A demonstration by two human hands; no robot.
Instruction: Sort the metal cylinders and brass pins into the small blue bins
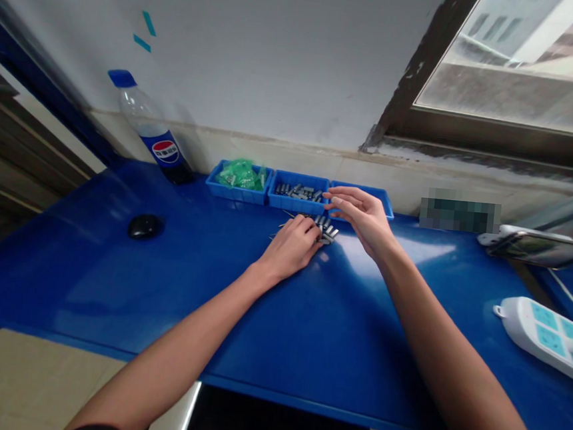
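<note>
My left hand (294,244) rests on the table with curled fingers, at a small pile of silvery cylindrical parts (329,233). Thin wire-like pieces stick out on the far left side of that hand. Its fingertips are hidden, so what they grip does not show. Higher and to the right, my right hand (364,216) reaches over the right blue bin (386,202), fingers stretched out and slightly apart, nothing visible in them. Those fingers partly cover this bin's contents. The middle blue bin (297,202), just left of the right fingertips, holds many similar silvery parts (301,191).
A left blue bin (235,194) contains green plastic packets (242,173). Farther left are a Pepsi bottle (164,151) and a black mouse (143,226). On the right lie a phone on a stand (539,249) and a white power strip (522,323). A wall closes the blue table's (159,297) back.
</note>
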